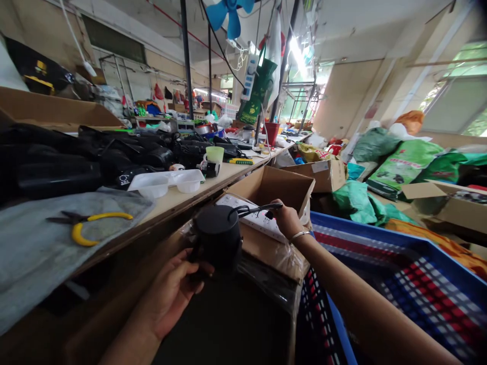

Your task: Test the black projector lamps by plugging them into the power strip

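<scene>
My left hand [180,281] is closed around the lower left side of a black cylindrical device [217,235], held upright above the lap. A black cord [251,208] runs from its top to my right hand [287,219], whose fingers pinch the cord's plug end. Just under that hand a white power strip [253,215] with several sockets rests on an open cardboard box [276,190]. The underside of the device is too dark to make out.
Yellow-handled pliers [89,223] lie on the grey-covered table edge at left. Behind them are white plastic trays [167,182] and several black devices [57,162]. A blue-rimmed basket [380,235] stands on the right.
</scene>
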A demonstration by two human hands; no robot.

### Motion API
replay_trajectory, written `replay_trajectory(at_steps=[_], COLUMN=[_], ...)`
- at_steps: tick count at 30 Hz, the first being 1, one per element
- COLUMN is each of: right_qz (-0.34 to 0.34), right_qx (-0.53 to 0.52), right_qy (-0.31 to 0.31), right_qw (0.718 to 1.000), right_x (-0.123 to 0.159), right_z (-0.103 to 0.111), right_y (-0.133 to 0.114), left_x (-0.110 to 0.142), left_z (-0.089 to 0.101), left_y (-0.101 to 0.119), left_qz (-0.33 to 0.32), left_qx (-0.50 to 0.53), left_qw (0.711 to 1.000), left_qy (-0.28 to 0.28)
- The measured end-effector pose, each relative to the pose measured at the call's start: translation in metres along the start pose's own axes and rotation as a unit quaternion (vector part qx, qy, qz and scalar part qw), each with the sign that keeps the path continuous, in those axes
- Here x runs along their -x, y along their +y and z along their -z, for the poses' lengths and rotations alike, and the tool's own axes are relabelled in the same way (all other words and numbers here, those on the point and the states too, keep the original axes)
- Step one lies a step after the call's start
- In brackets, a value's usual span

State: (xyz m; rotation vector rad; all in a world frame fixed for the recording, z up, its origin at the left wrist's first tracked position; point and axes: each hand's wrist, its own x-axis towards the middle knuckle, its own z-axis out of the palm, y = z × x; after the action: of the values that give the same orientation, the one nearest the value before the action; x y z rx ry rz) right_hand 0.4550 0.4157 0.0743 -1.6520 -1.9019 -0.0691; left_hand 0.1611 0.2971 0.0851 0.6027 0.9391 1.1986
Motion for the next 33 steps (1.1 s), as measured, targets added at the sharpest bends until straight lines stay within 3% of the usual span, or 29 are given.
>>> replay_trajectory(at_steps=[4,9,16,25,28,31,33], right_qz=[0.031,-0.005,-0.077,-0.085,-0.119,-0.164,-0.113], right_qx=[0.019,0.034,0.082,0.0,-0.147,-0.236,-0.229], right_qy=[-0.038,-0.039,0.01,0.068,0.073,0.155,0.217], right_qw=[0.999,0.999,0.994,0.994,0.979,0.945,0.942], right_x=[-0.002,0.003,0.004,0.005,0.005,0.016,0.029], right_z=[0.002,-0.003,-0.015,-0.025,-0.015,0.017,0.045], right_y=[-0.008,-0.017,-0.023,-0.015,-0.002,-0.003,-0.023], left_x=[0.0,-0.001,-0.004,-0.006,-0.007,-0.007,-0.007], left_z=[0.01,0.013,0.013,0.012,0.013,0.017,0.02], left_y=[0.001,0.003,0.001,0.003,0.004,0.004,0.002], left_qz=[0.004,0.022,0.013,-0.04,-0.05,-0.039,-0.025], left_qx=[-0.005,-0.008,-0.023,-0.045,-0.044,-0.057,-0.076], left_qw=[1.0,0.999,0.998,0.996,0.996,0.996,0.995], left_qy=[0.008,-0.027,-0.063,-0.065,-0.063,-0.056,-0.058])
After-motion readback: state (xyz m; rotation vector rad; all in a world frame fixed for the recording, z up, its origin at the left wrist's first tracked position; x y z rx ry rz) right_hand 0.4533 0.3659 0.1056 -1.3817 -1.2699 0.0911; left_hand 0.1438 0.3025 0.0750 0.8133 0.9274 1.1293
